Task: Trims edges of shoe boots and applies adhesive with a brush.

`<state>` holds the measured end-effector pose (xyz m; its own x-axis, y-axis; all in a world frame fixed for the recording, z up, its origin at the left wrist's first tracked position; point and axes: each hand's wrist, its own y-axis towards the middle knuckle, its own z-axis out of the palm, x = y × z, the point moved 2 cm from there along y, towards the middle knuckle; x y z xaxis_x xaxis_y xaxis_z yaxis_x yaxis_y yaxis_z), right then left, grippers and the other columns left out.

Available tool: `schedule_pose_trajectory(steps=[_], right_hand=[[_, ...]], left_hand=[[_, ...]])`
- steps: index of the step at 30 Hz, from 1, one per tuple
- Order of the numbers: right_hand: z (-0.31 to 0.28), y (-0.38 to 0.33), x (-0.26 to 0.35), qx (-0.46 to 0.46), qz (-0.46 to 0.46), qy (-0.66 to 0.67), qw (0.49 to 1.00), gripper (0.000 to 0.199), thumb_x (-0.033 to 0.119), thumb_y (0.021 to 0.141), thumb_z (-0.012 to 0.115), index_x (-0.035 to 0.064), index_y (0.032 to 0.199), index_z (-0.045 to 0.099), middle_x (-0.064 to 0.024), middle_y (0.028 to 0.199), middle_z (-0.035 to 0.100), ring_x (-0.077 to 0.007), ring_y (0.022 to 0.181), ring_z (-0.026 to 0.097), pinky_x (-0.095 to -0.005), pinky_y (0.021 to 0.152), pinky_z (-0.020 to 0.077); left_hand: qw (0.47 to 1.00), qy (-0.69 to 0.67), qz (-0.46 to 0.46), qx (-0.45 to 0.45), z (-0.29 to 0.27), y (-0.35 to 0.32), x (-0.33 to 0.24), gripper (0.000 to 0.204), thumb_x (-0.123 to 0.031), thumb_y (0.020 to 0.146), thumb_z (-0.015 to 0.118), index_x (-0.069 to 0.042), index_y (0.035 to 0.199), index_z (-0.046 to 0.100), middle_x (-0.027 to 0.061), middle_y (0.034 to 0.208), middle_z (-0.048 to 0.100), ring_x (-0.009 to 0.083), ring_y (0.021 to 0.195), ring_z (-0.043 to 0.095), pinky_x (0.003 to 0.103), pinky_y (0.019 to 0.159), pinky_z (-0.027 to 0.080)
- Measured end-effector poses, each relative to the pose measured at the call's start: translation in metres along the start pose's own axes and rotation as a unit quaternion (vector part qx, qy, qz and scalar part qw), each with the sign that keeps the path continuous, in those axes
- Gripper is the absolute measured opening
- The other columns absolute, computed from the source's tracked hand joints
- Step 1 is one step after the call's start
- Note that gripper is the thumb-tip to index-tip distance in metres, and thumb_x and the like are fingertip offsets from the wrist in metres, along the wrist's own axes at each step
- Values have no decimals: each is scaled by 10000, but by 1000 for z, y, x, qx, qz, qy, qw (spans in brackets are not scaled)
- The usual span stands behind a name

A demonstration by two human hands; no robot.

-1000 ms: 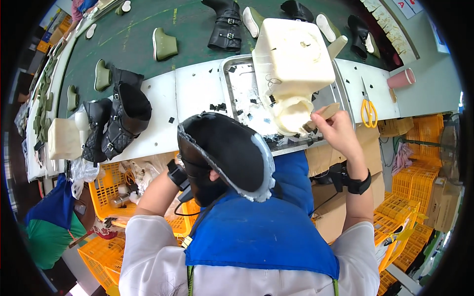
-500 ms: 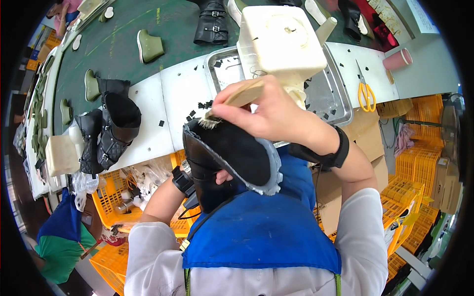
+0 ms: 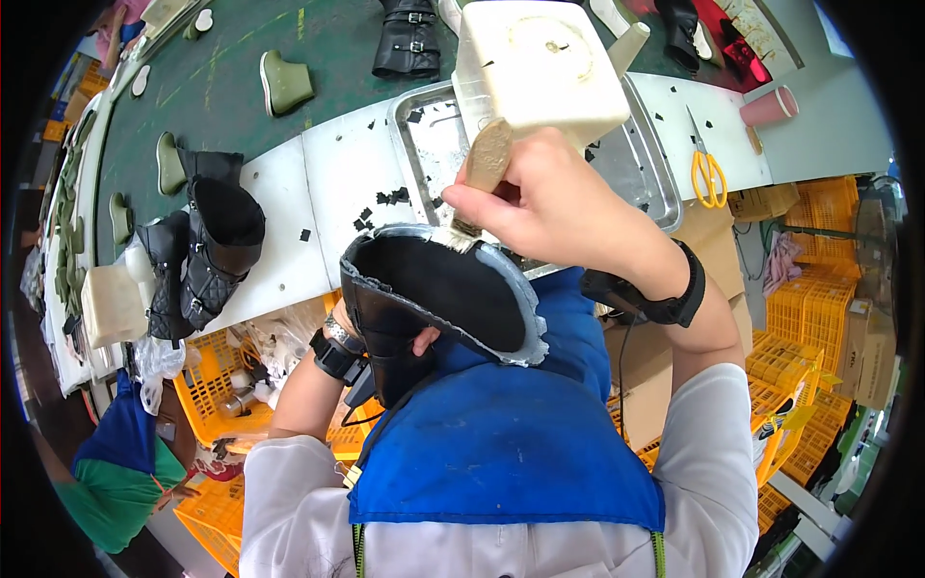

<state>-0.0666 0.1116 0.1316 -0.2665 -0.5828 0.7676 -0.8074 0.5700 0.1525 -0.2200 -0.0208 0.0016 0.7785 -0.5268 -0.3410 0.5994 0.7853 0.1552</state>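
My right hand [image 3: 554,188] is closed round the wooden handle of a flat brush [image 3: 488,159]. Its pale bristles touch the far rim of a black boot upper [image 3: 416,279], close to the right end of that edge. A whitish-grey coating, like glue, runs along the ragged rim. My left hand [image 3: 424,340] grips the boot upper from below and the left; only some fingertips and part of the hand show, the rest being hidden by the leather. The boot's wide opening faces up, above my blue apron [image 3: 501,443].
A white plastic container [image 3: 549,72] stands in a metal tray [image 3: 665,193] beyond my hands. Black scraps [image 3: 390,197] dot the white worktop. Yellow-handled scissors [image 3: 710,178] and a pink cup [image 3: 771,106] lie right; black boots [image 3: 231,231] stand left. Orange crates [image 3: 217,376] sit below.
The brush has moved right along the far rim, and its handle has swung more upright. Whitish coating now shows along the far rim. The boot has tilted slightly.
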Motion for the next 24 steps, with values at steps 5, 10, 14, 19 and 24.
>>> schedule_pose_trajectory(steps=[5,10,14,19,24], right_hand=[[-6,-4,-3,13,48,10,999,187,139,785,615,-41,735,606,-97,548,550,-143,471,498,-268,458,390],[-13,-3,1,21,68,44,996,292,181,768,597,-74,629,569,-186,499,522,-266,438,537,-343,460,424],[-16,-6,-5,31,75,67,994,302,201,774,598,-76,656,583,-167,483,515,-225,428,528,-323,445,414],[-22,-13,-4,-25,135,143,980,230,196,811,602,-31,784,622,-39,577,563,-65,484,481,-236,444,377],[-11,-3,-9,36,102,130,986,186,172,823,600,-13,825,612,-10,650,574,-52,560,500,-202,491,390]], left_hand=[[999,-37,4,24,-6,6,-9,591,-452,848,474,-57,1276,377,171,1239,438,312,1133,417,464,888,410],[996,-71,4,49,-3,0,-11,568,-424,865,474,-63,1290,365,167,1279,421,316,1186,398,473,924,401],[996,-37,-29,-75,-6,-7,-1,841,-665,722,494,-42,1270,364,244,1054,533,345,737,587,418,542,491],[978,40,19,-205,10,-8,-1,609,-501,866,367,24,1169,425,252,860,577,335,584,589,393,478,494],[983,130,-97,-88,-15,-13,-5,1068,-811,536,528,-89,1300,339,209,1075,528,325,783,570,424,613,480]])
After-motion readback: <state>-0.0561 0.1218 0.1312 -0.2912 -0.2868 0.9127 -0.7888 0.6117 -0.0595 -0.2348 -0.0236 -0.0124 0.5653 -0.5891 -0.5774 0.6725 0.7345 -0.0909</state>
